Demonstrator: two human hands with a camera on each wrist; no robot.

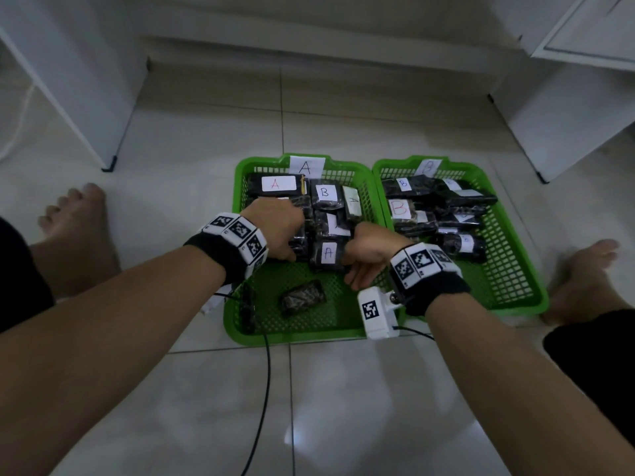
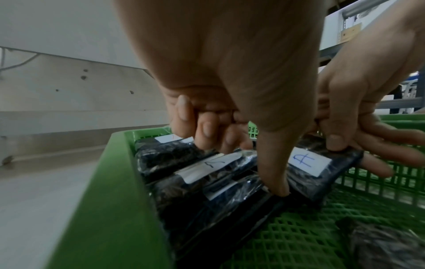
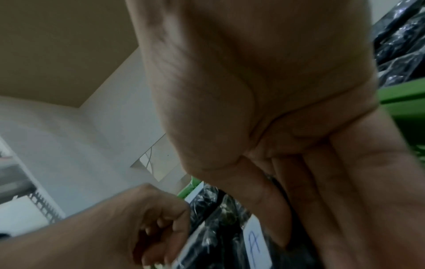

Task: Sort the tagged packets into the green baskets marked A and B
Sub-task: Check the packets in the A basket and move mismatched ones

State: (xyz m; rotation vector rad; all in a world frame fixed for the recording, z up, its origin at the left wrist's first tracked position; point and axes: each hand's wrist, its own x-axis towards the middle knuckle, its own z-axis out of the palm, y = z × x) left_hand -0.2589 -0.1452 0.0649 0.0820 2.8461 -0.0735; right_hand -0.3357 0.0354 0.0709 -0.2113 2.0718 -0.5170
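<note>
I sit barefoot on a pale tiled floor (image 1: 360,389) indoors, my feet (image 1: 74,214) on the tiles. White cabinets (image 1: 65,80) with black feet stand at the left and right edges of the floor, and a white step or plinth (image 1: 309,56) runs along its far edge. My left wrist camera shows metal shelving (image 2: 340,27) behind. It looks like a storeroom or workroom.
</note>
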